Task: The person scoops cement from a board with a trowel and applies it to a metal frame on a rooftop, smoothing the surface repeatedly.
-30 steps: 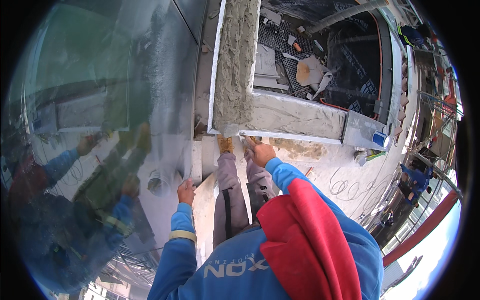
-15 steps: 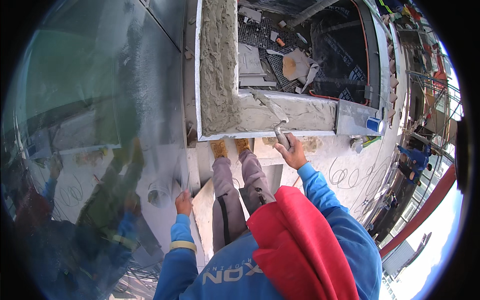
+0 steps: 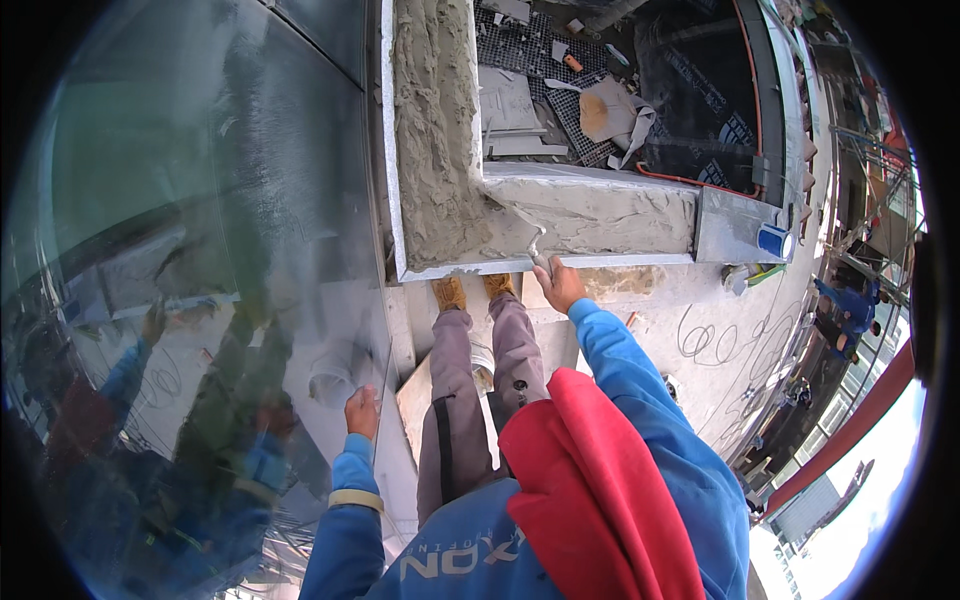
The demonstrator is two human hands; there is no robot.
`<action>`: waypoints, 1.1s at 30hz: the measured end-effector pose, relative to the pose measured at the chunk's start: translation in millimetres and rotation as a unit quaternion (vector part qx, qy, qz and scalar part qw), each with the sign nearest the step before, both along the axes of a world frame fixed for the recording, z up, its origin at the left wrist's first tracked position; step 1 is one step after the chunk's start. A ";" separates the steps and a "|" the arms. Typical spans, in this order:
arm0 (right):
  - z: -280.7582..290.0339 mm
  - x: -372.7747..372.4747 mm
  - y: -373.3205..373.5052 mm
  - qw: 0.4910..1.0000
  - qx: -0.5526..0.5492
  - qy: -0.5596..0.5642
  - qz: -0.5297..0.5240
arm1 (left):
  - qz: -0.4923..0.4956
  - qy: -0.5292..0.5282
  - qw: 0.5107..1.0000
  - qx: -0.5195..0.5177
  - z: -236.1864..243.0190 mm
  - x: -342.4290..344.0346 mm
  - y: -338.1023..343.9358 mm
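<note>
My right hand (image 3: 560, 286) grips the handle of a trowel (image 3: 516, 212), its blade flat on the wet mortar (image 3: 590, 228) near the inner corner of an L-shaped ledge. Pale metal edging (image 3: 560, 265) runs along the ledge's near side. The mortar on the left arm (image 3: 432, 130) of the ledge is rougher and thicker. My left hand (image 3: 362, 412) hangs low beside a glass panel, fingers curled, with no tool showing in it.
Glass panels (image 3: 200, 180) at the left mirror my body. Inside the ledge lie board scraps (image 3: 508, 102), crumpled sheeting (image 3: 610, 112) and an orange pipe (image 3: 755, 95). A blue-and-white container (image 3: 772, 240) sits at the right corner. Behind my legs stands a bucket (image 3: 482, 368). People (image 3: 848, 315) are far right.
My right hand and the trowel have moved left along the ledge, toward its inner corner. My left hand has shifted slightly down and left. The whole view has shifted a little.
</note>
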State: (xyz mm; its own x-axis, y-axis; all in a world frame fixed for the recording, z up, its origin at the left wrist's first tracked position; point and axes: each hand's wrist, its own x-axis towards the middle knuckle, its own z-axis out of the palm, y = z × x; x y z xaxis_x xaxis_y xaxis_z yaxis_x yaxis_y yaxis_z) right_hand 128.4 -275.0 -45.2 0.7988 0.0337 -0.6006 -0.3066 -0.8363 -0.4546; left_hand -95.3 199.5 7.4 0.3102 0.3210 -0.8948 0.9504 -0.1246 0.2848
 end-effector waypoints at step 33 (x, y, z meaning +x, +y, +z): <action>251.8 -105.6 -48.4 0.964 -0.016 0.008 -0.267 | -0.136 -0.065 0.988 -0.036 96.0 159.6 9.1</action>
